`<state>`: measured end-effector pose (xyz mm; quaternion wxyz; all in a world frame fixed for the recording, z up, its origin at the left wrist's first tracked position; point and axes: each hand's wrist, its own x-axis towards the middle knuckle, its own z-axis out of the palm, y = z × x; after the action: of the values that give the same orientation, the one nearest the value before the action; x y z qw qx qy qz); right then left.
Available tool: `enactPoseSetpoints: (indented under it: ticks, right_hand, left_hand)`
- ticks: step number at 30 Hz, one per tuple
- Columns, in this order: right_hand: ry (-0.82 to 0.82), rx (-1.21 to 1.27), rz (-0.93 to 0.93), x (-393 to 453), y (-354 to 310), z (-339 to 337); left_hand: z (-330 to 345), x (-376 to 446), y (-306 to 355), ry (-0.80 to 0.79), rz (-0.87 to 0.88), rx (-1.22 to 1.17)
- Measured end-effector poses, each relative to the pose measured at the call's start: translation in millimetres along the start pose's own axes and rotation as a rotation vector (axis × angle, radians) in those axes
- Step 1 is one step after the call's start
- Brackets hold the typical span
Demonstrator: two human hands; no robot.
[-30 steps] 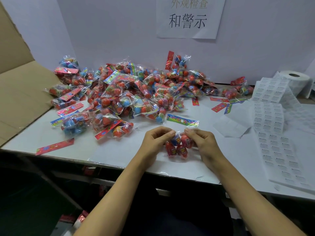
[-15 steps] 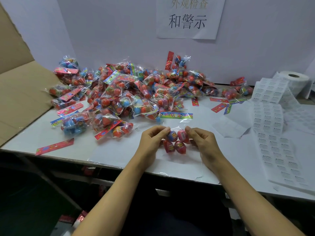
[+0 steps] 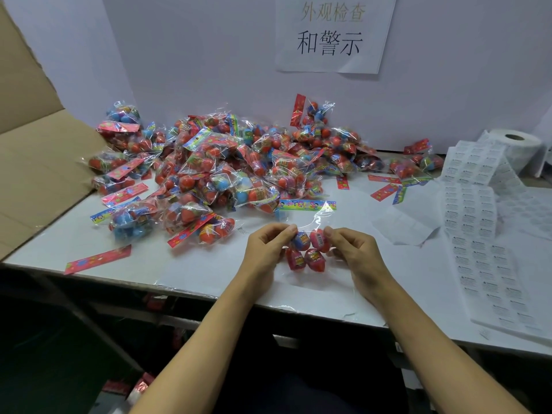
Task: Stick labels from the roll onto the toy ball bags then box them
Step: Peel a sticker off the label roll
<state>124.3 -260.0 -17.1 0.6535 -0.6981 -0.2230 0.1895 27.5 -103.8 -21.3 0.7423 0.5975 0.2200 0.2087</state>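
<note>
While both hands pinch it taut at the near table edge, the bag (image 3: 307, 249) of four balls lies flat, likely so a label can seat smoothly; left hand (image 3: 264, 252) and right hand (image 3: 357, 253) grip opposite sides; one label roll (image 3: 515, 144) waits right, one cardboard box (image 3: 33, 162) left; the heap (image 3: 227, 171) is too tangled to count.

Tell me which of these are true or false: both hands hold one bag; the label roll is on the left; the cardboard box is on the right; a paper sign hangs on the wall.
1. Both the left hand and the right hand hold one toy ball bag. True.
2. The label roll is on the left. False: it stands at the far right of the table.
3. The cardboard box is on the right. False: it is on the left.
4. A paper sign hangs on the wall. True.
</note>
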Motion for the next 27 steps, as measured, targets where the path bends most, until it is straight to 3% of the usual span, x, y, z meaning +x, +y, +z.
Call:
enactPoseSetpoints:
  ticks: [7,12,16,22,27]
  right_hand:
    - [-0.049,0.075,-0.008,-1.1,-2.2,-0.4]
    - [-0.178,0.070,-0.040,-0.9,2.4,1.5]
    - [-0.086,0.221,-0.047,2.1,2.1,-4.1]
    - [-0.109,0.242,-0.072,4.4,3.7,-6.6]
    - [-0.115,0.236,-0.077,3.4,2.8,-5.3]
  left_hand:
    - [1.2,1.1,-2.1,0.024,0.022,-0.064]
    - [0.6,1.2,-2.5,-0.003,0.046,-0.141]
    - [2.3,-2.9,-0.4,-0.100,0.094,-0.036]
    - [-2.5,-7.5,-2.0,-0.311,0.136,0.118]
    - [-3.4,-6.6,-1.1,-0.345,0.142,0.040]
